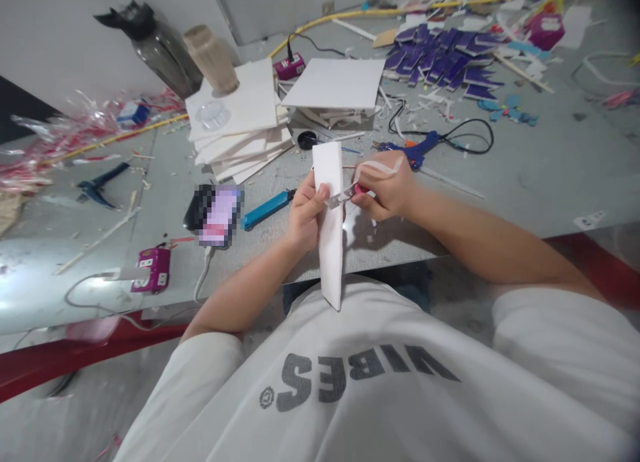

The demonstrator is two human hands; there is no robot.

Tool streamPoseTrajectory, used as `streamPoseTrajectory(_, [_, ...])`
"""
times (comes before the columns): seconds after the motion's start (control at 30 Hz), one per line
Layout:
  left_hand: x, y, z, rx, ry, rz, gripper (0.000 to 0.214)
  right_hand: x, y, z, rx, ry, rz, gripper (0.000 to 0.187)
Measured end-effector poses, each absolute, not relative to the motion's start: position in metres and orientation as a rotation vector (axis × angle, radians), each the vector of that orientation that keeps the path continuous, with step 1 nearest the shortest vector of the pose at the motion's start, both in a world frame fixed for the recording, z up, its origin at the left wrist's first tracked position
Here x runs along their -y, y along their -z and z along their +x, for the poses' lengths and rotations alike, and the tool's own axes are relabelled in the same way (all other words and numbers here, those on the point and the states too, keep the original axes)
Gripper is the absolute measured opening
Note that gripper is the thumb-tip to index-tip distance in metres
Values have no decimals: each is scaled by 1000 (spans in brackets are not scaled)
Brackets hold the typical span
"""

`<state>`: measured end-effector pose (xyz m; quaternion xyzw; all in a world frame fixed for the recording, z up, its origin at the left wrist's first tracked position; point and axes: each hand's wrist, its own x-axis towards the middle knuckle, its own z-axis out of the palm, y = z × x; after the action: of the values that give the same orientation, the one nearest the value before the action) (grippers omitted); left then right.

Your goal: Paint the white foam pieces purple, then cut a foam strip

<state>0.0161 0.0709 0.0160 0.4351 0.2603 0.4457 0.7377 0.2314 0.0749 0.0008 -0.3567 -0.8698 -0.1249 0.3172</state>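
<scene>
My left hand is closed around a long white foam board piece, its thumb pressed on the near face. The board stands on edge in front of my shirt, over the table's front edge. My right hand grips a small metal-bladed tool with a pinkish-red part; its exact kind is hard to make out. The metal end meets the board beside my left thumb. A thin white strip curls over my right fingers. Behind that hand lies a blue glue gun with a black cord.
A blue utility knife and a phone lie left of my hands. White board stacks stand behind, one bearing a tan cup. Purple pieces pile up at the back right. A magenta power cube sits front left.
</scene>
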Motion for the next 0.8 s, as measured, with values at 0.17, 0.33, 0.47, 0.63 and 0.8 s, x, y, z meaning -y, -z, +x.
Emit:
streamPoseTrajectory(0.17, [-72,-15,15,-535,-967,990,67,-81,-3,237,2186,370,-872,62])
streamPoseTrajectory(0.33, [-74,-12,14,-420,-968,1003,63,-85,-3,245,2117,389,-898,58])
streamPoseTrajectory(0.47, [-74,-9,16,-461,-981,984,62,-81,-4,243,2209,302,-984,67])
streamPoseTrajectory(0.63, [-73,-9,20,-474,-989,951,60,-73,-7,230,2307,330,-868,67])
streamPoseTrajectory(0.8, [-72,-11,19,-522,-982,949,58,-74,-6,231,2282,353,-879,64])
